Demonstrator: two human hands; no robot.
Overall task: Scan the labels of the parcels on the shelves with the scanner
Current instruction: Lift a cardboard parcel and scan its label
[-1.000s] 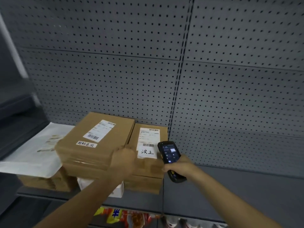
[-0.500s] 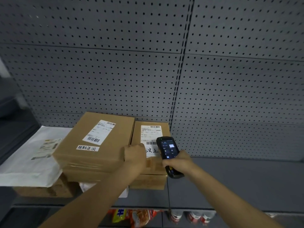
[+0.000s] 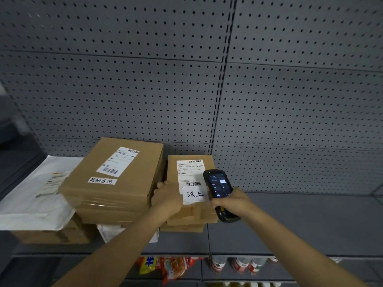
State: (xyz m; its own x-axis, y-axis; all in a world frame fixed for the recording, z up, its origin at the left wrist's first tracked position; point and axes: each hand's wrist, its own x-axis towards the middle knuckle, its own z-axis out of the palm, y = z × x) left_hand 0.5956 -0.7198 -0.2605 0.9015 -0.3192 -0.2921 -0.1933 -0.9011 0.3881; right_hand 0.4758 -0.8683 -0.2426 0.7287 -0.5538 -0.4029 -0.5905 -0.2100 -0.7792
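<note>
A narrow cardboard parcel (image 3: 172,168) with a white shipping label (image 3: 189,175) lies on the grey shelf (image 3: 310,220), stacked on another flat box. My left hand (image 3: 167,195) grips its near left corner. My right hand (image 3: 232,200) holds a black handheld scanner (image 3: 217,183), its lit screen facing me, right over the label's right edge. To the left sits a larger cardboard parcel (image 3: 116,179) with its own barcode label. Further left lies a white mailer bag (image 3: 35,195) on a brown box (image 3: 51,235).
Grey pegboard (image 3: 186,79) backs the shelf. The shelf's right half holds nothing. A white parcel (image 3: 109,230) pokes out under the large box. Below the shelf edge are snack packets (image 3: 165,266) and bottles (image 3: 238,264).
My left hand moved onto the narrow parcel's near left corner. The scanner shifted up and forward over the label. The camera moved closer.
</note>
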